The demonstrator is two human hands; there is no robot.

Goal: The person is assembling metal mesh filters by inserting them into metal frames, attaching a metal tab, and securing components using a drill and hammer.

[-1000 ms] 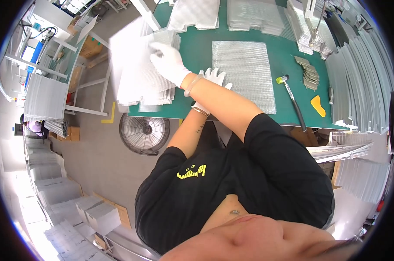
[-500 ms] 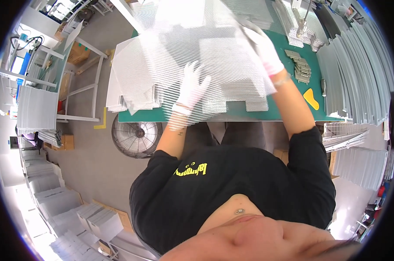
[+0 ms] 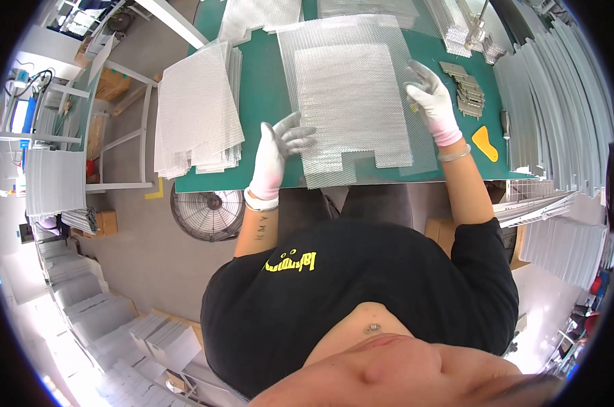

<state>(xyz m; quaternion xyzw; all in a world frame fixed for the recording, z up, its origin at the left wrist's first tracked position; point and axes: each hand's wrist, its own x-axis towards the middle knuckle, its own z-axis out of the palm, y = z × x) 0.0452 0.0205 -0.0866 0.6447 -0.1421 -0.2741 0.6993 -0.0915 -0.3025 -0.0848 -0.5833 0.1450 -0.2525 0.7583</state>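
Lowered flat, the mesh sheet [image 3: 354, 95] now lies between left hand [image 3: 273, 150] and right hand [image 3: 434, 107], each grip wide.

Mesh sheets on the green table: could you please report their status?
Left hand open at left edge; right hand open at right edge. Mesh sheets flat, overlapping. Yellow piece lies apart, further right.

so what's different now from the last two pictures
The right hand has moved from the stack on the left to the right and opened, letting go of the mesh sheet, which has come down onto the table. The left hand, open, has shifted left to the sheet's edge. The metal plates and yellow tool stayed put.
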